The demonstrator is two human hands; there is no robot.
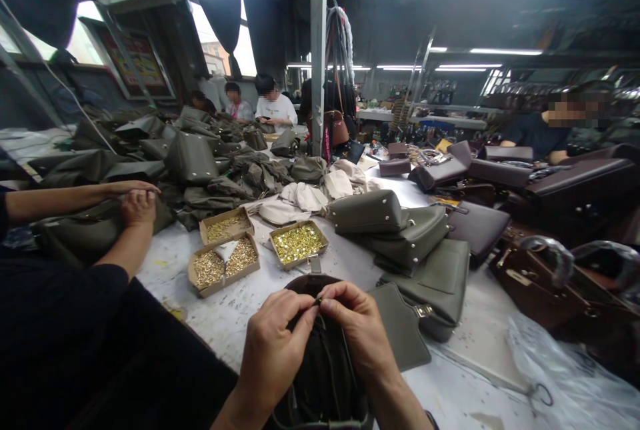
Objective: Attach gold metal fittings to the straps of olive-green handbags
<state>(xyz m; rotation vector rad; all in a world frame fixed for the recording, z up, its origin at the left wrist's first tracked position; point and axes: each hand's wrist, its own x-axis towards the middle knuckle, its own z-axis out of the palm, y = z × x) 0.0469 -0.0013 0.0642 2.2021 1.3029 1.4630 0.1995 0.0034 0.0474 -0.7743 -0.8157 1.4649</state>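
An open dark olive bag (320, 390) stands at the bottom centre, its dark lining showing. Above its opening my left hand (280, 333) and my right hand (357, 323) meet, thumbs and forefingers pinched together. Between the fingertips is a small dark piece, too small to name. Just beyond the bag sits a cardboard box of shiny gold pieces (299, 243). Two more boxes, one with small gold and copper parts (225, 265) and one with gold bits (225, 227), lie to its left. The bag's olive flap (400, 330) spreads right of my right hand.
Olive bags (425, 270) are stacked right of centre, with brown bags (550, 283) and clear plastic (560, 363) farther right. A co-worker's hands (137, 203) press on an olive bag at left. More bags and people fill the background.
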